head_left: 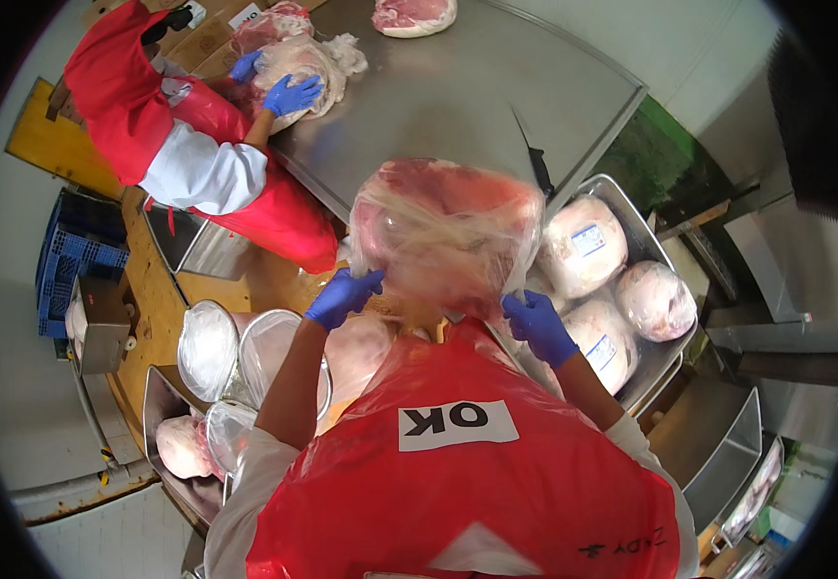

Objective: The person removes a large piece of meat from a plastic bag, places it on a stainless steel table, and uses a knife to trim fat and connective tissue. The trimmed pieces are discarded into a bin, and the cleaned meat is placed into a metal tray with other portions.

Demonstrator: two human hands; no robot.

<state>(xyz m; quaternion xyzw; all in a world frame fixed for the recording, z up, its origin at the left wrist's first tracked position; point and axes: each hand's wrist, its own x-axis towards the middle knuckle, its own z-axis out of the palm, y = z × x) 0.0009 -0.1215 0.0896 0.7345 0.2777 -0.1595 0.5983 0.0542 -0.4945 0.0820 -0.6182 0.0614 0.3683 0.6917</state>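
Observation:
Both my blue-gloved hands grip a clear plastic bag with a large slab of red, fatty meat inside, held at the near edge of the steel table. My left hand pinches the bag's lower left corner; my right hand pinches its lower right corner. Just beyond the bag, on the right, a black-handled knife lies on the tabletop. Beside my right hand, a steel bin holds several wrapped, pale round meat pieces, some labelled.
At upper left a co-worker in red and white handles pale meat with blue gloves. Another cut lies at the table's back. Lower left are round steel containers and a bin of meat. Blue crates stand far left.

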